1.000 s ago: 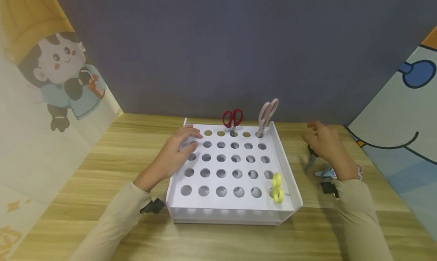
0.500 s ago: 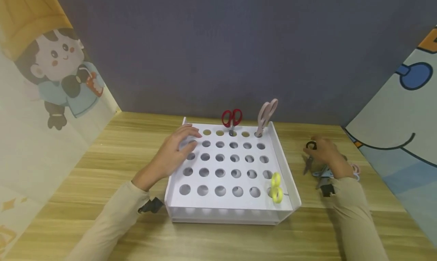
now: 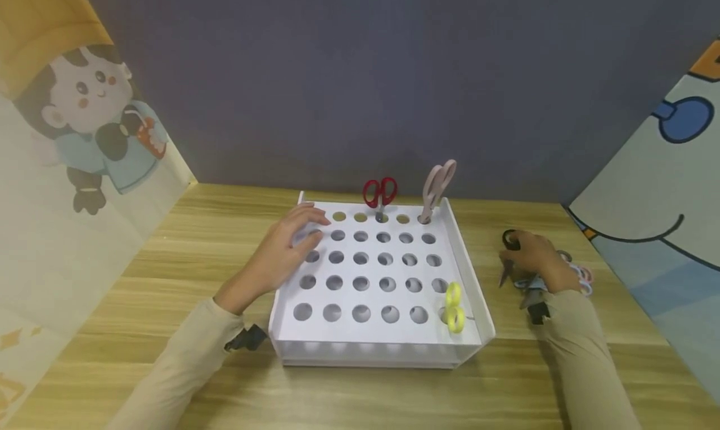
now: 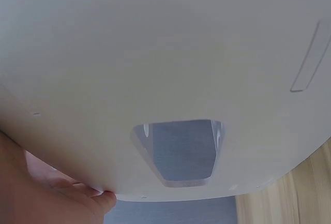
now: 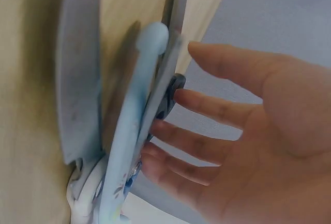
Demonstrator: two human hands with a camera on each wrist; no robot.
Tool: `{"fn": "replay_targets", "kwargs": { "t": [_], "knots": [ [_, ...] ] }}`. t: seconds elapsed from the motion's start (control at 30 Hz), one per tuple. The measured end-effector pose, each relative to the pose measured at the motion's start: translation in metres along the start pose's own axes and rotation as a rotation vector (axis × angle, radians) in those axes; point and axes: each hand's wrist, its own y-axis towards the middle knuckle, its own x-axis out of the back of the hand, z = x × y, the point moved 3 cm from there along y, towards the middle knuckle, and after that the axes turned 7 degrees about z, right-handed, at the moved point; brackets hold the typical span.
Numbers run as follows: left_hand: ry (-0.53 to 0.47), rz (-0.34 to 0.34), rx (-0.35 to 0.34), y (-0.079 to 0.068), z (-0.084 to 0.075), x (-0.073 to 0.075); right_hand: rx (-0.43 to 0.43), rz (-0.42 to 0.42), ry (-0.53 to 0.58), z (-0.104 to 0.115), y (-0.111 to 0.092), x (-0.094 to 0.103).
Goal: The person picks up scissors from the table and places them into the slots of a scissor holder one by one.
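A white rack (image 3: pixel 365 335) with rows of round holes stands on the table. My left hand (image 3: pixel 278 245) rests over its left edge, fingers relaxed; the left wrist view has its fingertips at the rim of the white side panel (image 4: pixel 248 79). My right hand (image 3: pixel 534 255) is low over scissors on the right. Just by its fingertips lie black-handled scissors (image 3: pixel 508 241), partly covered by the hand. In the right wrist view its fingers are extended and spread, close to light-blue-handled scissors (image 5: pixel 132 105) and a broad grey blade (image 5: pixel 80 69).
Red-handled scissors (image 3: pixel 380 200) and pale pink scissors (image 3: pixel 434 186) stand in the rack's back row. Yellow-handled scissors (image 3: pixel 454 306) sit in its front right hole. More scissors (image 3: pixel 585 280) lie beside my right wrist. A grey panel (image 3: pixel 360 92) closes off the back.
My right hand has come down and nearer onto the scissors, its fingers now by the black handles. The left hand holds its place on the rack; the view has shifted slightly.
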Motion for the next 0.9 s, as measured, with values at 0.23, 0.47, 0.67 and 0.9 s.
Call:
{"fn": "replay_targets", "kwargs": {
  "t": [0.23,0.47,0.67,0.9],
  "knots": [
    [-0.006,0.002,0.008,-0.0004,0.0002,0.0026,0.0,-0.03,0.015,0.0035,-0.0006,0.0056],
    [-0.011,0.011,0.021,-0.0005,-0.0007,0.0017,-0.02,0.004,0.063,0.0036,-0.0009,0.0022],
    [-0.013,0.004,0.024,-0.0002,-0.0004,0.0014,-0.033,-0.034,0.075,0.0037,-0.0033,-0.0018],
    [-0.01,-0.002,0.015,0.0,-0.0006,0.001,0.0,-0.099,0.015,0.0035,-0.0053,-0.0025]
  ]
}}
